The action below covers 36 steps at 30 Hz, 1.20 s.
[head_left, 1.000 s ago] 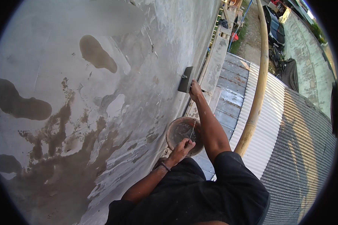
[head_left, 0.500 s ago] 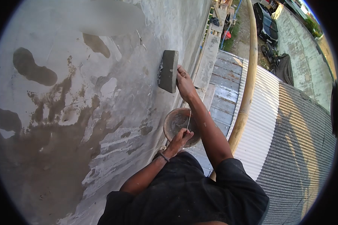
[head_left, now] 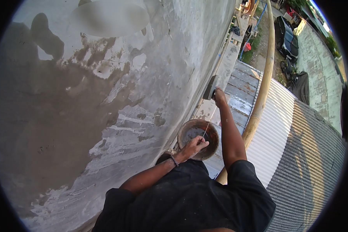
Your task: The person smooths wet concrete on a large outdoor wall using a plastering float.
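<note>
The trowel (head_left: 210, 87) has a flat, dark grey blade with straight sides, and it is seen partly from its edge. It is at 12 to 1 o'clock from the bucket (head_left: 183, 133). The right hand (head_left: 220, 97) has its grip closed on the back side of the trowel. Whether the blade touches the wall (head_left: 143, 89), I cannot tell.

The bucket is round and brownish, with a dirty, thick rim. Inside, some grey, wet-looking material (head_left: 193, 133) lies, and a reddish patch shows on the inner side. The left hand (head_left: 194, 148), with a dark bracelet (head_left: 174, 161) at the wrist, pinches a thin handle (head_left: 206, 129) over the bucket; wire or cord, I cannot tell.

The wall closes the side from 7 to 12 o'clock, grey, with dark damp areas. At 3 o'clock from the bucket, beyond the right arm, a bamboo pole (head_left: 262, 92) makes the other limit. Between them is a narrow passage, with a plank (head_left: 227, 62) going away toward 1 o'clock, beside metal sheets (head_left: 241, 91). The black shirt (head_left: 189, 197) is close at 6 o'clock.
</note>
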Tool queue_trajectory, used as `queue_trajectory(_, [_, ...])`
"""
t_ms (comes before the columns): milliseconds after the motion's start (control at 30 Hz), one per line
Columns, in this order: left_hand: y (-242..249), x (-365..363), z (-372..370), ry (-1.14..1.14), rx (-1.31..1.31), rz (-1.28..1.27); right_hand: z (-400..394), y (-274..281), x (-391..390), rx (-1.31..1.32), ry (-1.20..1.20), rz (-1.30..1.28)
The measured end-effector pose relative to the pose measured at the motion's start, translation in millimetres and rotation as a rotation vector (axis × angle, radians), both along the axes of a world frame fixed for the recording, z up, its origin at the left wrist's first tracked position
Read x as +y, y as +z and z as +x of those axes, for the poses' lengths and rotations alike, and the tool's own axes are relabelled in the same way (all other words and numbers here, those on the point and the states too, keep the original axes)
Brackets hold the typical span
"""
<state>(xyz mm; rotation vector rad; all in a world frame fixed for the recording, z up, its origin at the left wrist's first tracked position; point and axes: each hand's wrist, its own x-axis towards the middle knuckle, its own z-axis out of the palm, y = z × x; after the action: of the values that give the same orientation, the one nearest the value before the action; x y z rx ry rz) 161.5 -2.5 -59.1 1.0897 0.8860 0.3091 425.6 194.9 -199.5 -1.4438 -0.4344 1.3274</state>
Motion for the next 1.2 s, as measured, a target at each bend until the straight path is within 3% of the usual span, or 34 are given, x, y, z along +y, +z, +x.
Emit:
queue_trajectory(67, [6,3,0,-0.017,0.016,0.004,-30,-2,8,0.281,-0.051,0.039])
queue_trajectory(167, [20,0,-10,-0.061,0.135,-0.004,-57,-19,36,0.41,-0.088,0.017])
queue_trajectory(233, [-4,-8,-15,-0.048,0.078,0.028,-67,-22,62,0.34,-0.123,-0.12])
queue_trajectory(333, [10,-5,-17,-0.032,0.044,0.127,-74,-28,98,0.25,-0.124,-0.268])
queue_trajectory(400, [28,3,-19,-0.198,0.156,0.145,-78,-46,121,0.256,-0.076,-0.152])
queue_trajectory(500, [11,8,-25,-0.15,0.12,0.159,-83,-35,121,0.036,0.052,-0.045])
queue_trajectory(633, [10,14,-21,-0.132,0.071,0.097,-129,55,52,-0.242,-0.047,0.205])
queue_trajectory(667, [9,13,-19,-0.116,0.086,0.093,-148,105,25,-0.197,-0.029,0.296])
queue_trajectory(733, [-22,4,-15,-0.095,0.005,0.111,-185,175,-18,-0.368,-0.07,0.416])
queue_trajectory(800, [-30,2,-11,0.081,-0.103,0.095,-211,235,-56,-0.343,-0.032,0.518])
queue_trajectory(833, [-40,8,-17,-0.033,-0.123,0.266,-219,252,-71,-0.363,0.045,0.498])
queue_trajectory(933, [-73,8,-10,-0.12,-0.058,0.265,-241,286,-97,-0.634,0.025,0.839])
queue_trajectory(967, [-81,4,-4,0.044,-0.258,-0.029,-243,297,-106,-0.629,0.034,0.862])
queue_trajectory(1000, [-91,5,-4,0.057,-0.256,-0.009,-244,308,-116,-0.661,0.136,0.939])
queue_trajectory(1133, [-41,-1,-7,0.111,-0.189,0.421,-236,325,-139,-0.713,0.435,1.245])
queue_trajectory(1200, [-26,-5,-6,0.139,-0.15,0.627,-226,337,-126,-0.682,0.345,1.21])
